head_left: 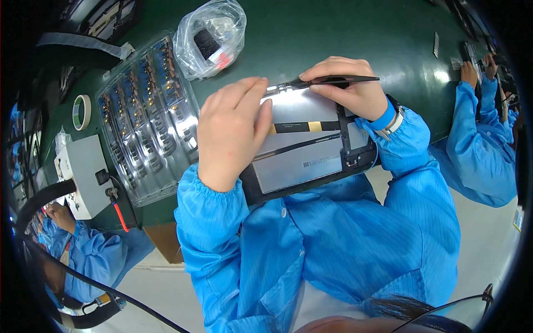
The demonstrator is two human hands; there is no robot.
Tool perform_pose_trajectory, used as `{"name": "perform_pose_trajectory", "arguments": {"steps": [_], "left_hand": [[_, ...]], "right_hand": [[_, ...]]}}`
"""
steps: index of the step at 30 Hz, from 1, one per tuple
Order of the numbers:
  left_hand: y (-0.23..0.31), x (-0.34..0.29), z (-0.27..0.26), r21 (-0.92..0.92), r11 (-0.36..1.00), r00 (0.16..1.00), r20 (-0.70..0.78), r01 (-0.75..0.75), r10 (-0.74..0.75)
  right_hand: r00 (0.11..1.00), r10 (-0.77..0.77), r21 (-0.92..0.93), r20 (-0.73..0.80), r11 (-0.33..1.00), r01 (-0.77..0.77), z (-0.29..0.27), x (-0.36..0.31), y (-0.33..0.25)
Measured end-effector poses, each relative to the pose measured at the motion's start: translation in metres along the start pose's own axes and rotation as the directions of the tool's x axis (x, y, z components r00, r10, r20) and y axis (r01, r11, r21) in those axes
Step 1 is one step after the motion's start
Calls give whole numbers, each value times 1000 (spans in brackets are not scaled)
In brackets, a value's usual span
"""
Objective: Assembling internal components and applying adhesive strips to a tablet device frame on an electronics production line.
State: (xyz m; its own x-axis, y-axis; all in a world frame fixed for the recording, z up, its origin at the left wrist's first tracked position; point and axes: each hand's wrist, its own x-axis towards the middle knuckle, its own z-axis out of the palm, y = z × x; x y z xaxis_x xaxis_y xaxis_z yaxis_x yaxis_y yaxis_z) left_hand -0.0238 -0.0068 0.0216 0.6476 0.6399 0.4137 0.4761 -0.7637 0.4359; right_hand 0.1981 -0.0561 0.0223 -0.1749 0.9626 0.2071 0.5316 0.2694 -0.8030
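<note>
1. Opened tablet [305, 158]: laid internals upward at the near side of the green table [311, 33], close against the blue coat [338, 233]. Support beneath its near edge cannot be made out. Hazard: tilting or sliding, should the frame be nudged by the coat or a forearm.
2. Black tweezers [361, 79]: pinched narrowly between the fingers of the right hand [347, 83], tips directed leftward at the component strip [277, 88] on the tablet's far edge. Contact cannot be confirmed. Hazard: a small part scratched or pried loose, if the tips were allowed to slip.
3. Left hand [230, 125]: laid over the tablet's left end, fingers bent toward the far edge; whether anything is gripped cannot be told. Hazard: parts beneath shifted by uneven pressure.
4. Silver battery plate [300, 171]: left exposed nearest the coat. Hazard: denting or puncture, were the tweezers dropped.
5. Black flex cable [294, 127], gold-patched: routed across the middle. Hazard: creasing, if caught by a fingertip.
6. Blue wrist strap [384, 117]: worn on the right wrist, its thin cord [377, 154] hung beside the tablet's right edge. Hazard: snagging, if the arm were pulled away sharply.
</note>
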Motion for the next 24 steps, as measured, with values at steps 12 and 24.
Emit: {"name": "perform_pose_trajectory", "arguments": {"steps": [12, 24], "left_hand": [[77, -100, 18, -61, 994, 996, -33, -89, 87], [23, -53, -81, 227, 957, 919, 309, 179, -245]], "right_hand": [[944, 19, 337, -330, 936, 99, -17, -11, -2], [949, -200, 27, -245, 977, 213, -27, -66, -68]]}}
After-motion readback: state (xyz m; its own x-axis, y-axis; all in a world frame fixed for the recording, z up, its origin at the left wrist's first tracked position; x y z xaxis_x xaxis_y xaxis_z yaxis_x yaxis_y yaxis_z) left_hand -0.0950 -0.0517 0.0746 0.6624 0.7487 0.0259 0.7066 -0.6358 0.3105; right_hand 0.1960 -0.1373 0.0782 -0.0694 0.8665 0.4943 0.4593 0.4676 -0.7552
